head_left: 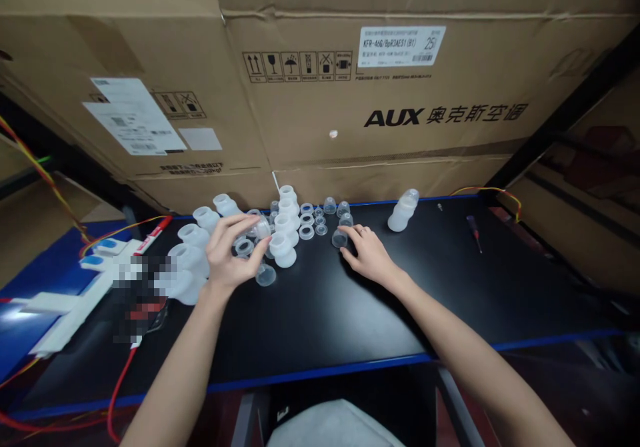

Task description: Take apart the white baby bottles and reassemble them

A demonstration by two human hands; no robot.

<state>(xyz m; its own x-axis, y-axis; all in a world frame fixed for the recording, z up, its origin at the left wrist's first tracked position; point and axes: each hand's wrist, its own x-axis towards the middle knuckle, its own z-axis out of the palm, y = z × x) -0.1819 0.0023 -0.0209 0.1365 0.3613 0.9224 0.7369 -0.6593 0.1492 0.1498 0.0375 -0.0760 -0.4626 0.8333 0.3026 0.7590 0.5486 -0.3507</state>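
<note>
Ref.: bottle row (286,227). L hand (234,252), just left of it, pinches a clear cup (259,228) betw. thumb and fingers, prob. as it's light. R hand (369,252), right of it, narrow at a cap (339,238); gripped or only touched, can't tell. Caps likely lined up for reach. Rings (303,234) stand betw. row and R hand. Other bottles (185,257), left of row, part. hidden by L hand. Screwdriver (474,233) far right of row.

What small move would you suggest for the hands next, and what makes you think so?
I would probably have the right hand close on the clear cap at the near end of its row and lift it: that hand is right at the cap's edge, while the left hand seems to hold another clear piece.
</note>
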